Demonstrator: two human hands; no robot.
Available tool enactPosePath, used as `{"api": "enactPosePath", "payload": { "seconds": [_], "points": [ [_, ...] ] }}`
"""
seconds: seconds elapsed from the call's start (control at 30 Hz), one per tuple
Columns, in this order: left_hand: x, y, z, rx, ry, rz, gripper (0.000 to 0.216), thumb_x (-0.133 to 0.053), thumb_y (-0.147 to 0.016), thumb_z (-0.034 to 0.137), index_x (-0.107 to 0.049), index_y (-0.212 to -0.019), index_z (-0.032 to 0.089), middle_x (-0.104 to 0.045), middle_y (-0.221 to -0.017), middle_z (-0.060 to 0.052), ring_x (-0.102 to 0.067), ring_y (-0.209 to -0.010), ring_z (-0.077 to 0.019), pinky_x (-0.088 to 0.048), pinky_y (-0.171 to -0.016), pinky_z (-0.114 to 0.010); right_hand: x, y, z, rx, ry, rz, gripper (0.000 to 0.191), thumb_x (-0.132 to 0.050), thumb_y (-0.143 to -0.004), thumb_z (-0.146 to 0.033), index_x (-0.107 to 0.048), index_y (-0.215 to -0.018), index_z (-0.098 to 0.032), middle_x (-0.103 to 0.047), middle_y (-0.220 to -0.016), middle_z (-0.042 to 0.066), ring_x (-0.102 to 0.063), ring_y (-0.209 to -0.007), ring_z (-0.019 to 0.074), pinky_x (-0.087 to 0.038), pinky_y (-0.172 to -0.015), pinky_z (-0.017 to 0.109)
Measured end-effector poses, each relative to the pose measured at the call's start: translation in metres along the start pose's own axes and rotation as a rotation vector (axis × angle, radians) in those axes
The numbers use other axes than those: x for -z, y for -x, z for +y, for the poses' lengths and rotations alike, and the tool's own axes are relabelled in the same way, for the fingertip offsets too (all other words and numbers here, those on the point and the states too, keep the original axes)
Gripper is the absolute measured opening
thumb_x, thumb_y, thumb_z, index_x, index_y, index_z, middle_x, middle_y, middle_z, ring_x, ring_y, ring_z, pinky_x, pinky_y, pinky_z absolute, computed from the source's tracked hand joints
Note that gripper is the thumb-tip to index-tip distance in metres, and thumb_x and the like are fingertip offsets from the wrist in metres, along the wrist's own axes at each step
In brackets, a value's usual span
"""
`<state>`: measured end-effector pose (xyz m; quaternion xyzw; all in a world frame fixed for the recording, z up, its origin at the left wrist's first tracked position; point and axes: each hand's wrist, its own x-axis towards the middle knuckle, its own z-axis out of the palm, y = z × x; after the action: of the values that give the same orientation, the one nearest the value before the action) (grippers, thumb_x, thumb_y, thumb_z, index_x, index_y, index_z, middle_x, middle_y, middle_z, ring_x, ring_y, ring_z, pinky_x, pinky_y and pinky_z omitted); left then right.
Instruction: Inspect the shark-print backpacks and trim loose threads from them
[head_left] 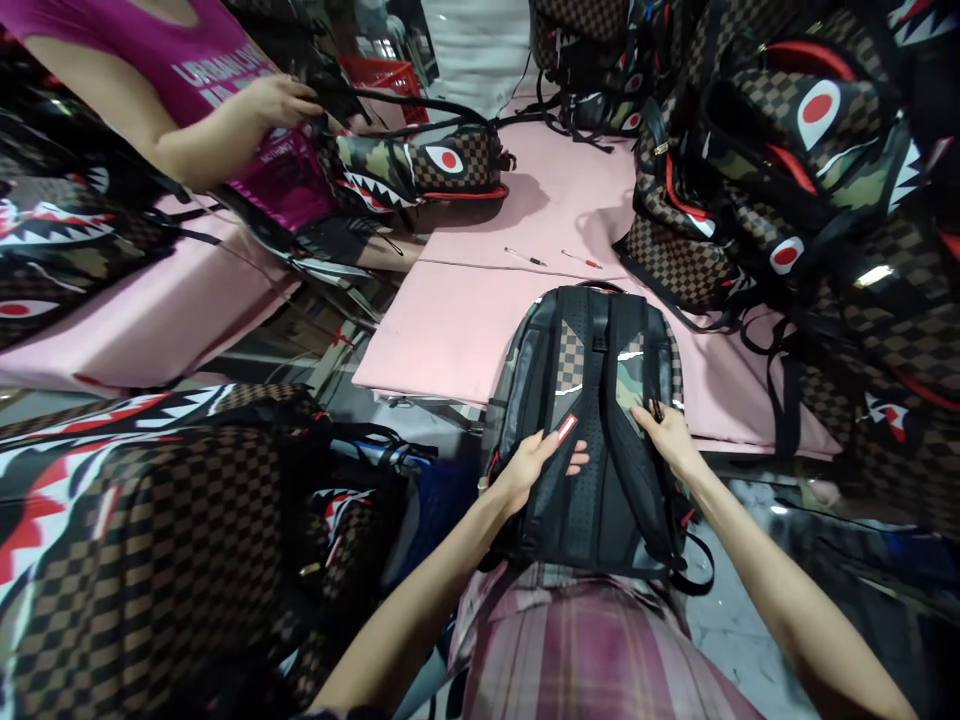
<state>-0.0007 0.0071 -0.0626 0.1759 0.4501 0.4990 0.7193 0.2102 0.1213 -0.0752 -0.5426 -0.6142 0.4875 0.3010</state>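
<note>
A black backpack (596, 500) leans against the table's front edge, resting on my lap with its padded back and two shoulder straps facing me. My left hand (529, 470) grips the left shoulder strap (568, 385), thumb on top beside a small red label (568, 430) and fingertips showing past the strap's inner edge. On the other side, my right hand (669, 435) is closed at the right shoulder strap (630, 385), which has a camouflage panel. A small dark item shows at its fingers; I cannot make out what it is.
Two pens (581, 259) lie on the pink table (427, 335). Piled backpacks (817, 180) crowd the right side, and a checkered backpack (172, 540) stands at lower left. Across the table, a person in a magenta shirt (187, 70) handles a shark-face backpack (450, 165).
</note>
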Motion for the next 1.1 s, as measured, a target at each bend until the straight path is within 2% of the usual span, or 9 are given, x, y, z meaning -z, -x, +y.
{"api": "enactPosePath", "payload": {
  "seconds": [0.13,0.27,0.4,0.5,0.67,0.8,0.97,1.03,1.1],
  "points": [
    [0.008,0.028,-0.003,-0.006,0.048,-0.072,0.046,-0.065,-0.074,0.017,-0.052,-0.118,0.018,-0.054,-0.125,-0.016,-0.057,-0.108,-0.028,-0.045,-0.091,-0.042,0.002,0.028,0.001,0.006,0.165,0.139,0.044,-0.055,-0.077,-0.048,-0.062,-0.1,-0.012,-0.064,-0.085,0.008,-0.057,-0.079,0.0217,-0.043,-0.074,0.033],
    [0.01,0.034,0.002,0.017,0.072,-0.201,0.058,-0.065,-0.067,0.004,-0.052,-0.12,0.022,-0.046,-0.135,-0.013,-0.049,-0.118,-0.0296,-0.041,-0.095,-0.044,-0.011,0.046,-0.024,0.341,0.483,0.247,0.037,-0.049,-0.085,-0.04,-0.059,-0.115,-0.021,-0.059,-0.11,0.009,-0.058,-0.092,0.022,-0.045,-0.077,0.033],
    [0.007,0.033,0.005,0.03,0.148,-0.188,0.042,-0.058,-0.083,0.035,-0.052,-0.121,0.019,-0.048,-0.132,-0.016,-0.053,-0.113,-0.0297,-0.042,-0.094,-0.046,-0.029,0.056,-0.055,0.432,0.829,0.249,0.035,-0.053,-0.082,-0.027,-0.06,-0.116,-0.027,-0.042,-0.133,0.012,-0.061,-0.086,0.023,-0.044,-0.056,0.028],
    [0.003,0.033,0.009,0.035,0.178,-0.191,0.058,-0.034,-0.086,0.059,-0.053,-0.12,0.016,-0.052,-0.126,-0.018,-0.055,-0.111,-0.0294,-0.044,-0.091,-0.045,-0.038,0.059,-0.07,0.45,0.921,0.321,0.041,-0.048,-0.081,-0.015,-0.059,-0.117,-0.03,-0.033,-0.142,0.01,-0.061,-0.084,0.0219,-0.04,-0.052,0.026],
    [0.0,0.032,0.008,-0.004,0.193,-0.206,0.074,-0.024,-0.08,0.07,-0.053,-0.117,0.014,-0.062,-0.11,-0.017,-0.058,-0.105,-0.0261,-0.045,-0.089,-0.042,-0.067,0.052,-0.078,0.596,0.666,-0.066,0.026,-0.049,-0.082,-0.018,-0.066,-0.1,-0.026,-0.055,-0.115,0.004,-0.059,-0.08,0.0157,-0.041,-0.056,0.024],
    [0.003,0.035,0.002,-0.025,0.096,-0.178,0.069,-0.033,-0.079,0.069,-0.057,-0.111,0.014,-0.064,-0.102,-0.014,-0.058,-0.103,-0.0242,-0.045,-0.09,-0.039,-0.083,0.054,-0.077,0.444,0.283,-0.189,0.018,-0.048,-0.085,-0.027,-0.061,-0.076,-0.019,-0.055,-0.088,0.003,-0.055,-0.071,0.0137,-0.042,-0.057,0.023],
    [0.011,0.058,0.0,-0.308,-0.357,0.234,0.043,-0.048,-0.085,0.047,-0.056,-0.115,0.017,-0.059,-0.115,-0.01,-0.052,-0.111,-0.0209,-0.037,-0.099,-0.031,-0.06,0.082,-0.068,0.277,0.073,-0.633,0.028,-0.048,-0.084,-0.034,-0.054,-0.062,-0.018,-0.057,-0.067,-0.001,-0.053,-0.062,0.0123,-0.041,-0.06,0.023],
    [0.017,0.071,-0.005,-0.396,-0.54,0.364,0.04,-0.056,-0.082,0.034,-0.053,-0.119,0.019,-0.056,-0.117,-0.009,-0.056,-0.102,-0.0195,-0.041,-0.094,-0.031,-0.05,0.09,-0.061,0.19,0.207,-0.621,0.03,-0.048,-0.084,-0.036,-0.056,-0.062,-0.018,-0.058,-0.061,-0.001,-0.053,-0.058,0.0123,-0.038,-0.056,0.023],
    [0.023,0.08,-0.012,-0.45,-0.711,0.408,0.037,-0.059,-0.078,0.027,-0.055,-0.115,0.022,-0.055,-0.113,-0.008,-0.058,-0.089,-0.0172,-0.046,-0.085,-0.03,-0.045,0.094,-0.056,0.146,0.347,-0.453,0.025,-0.052,-0.082,-0.041,-0.061,-0.073,-0.019,-0.062,-0.066,-0.001,-0.056,-0.06,0.0142,-0.039,-0.057,0.024]
  ]
}}
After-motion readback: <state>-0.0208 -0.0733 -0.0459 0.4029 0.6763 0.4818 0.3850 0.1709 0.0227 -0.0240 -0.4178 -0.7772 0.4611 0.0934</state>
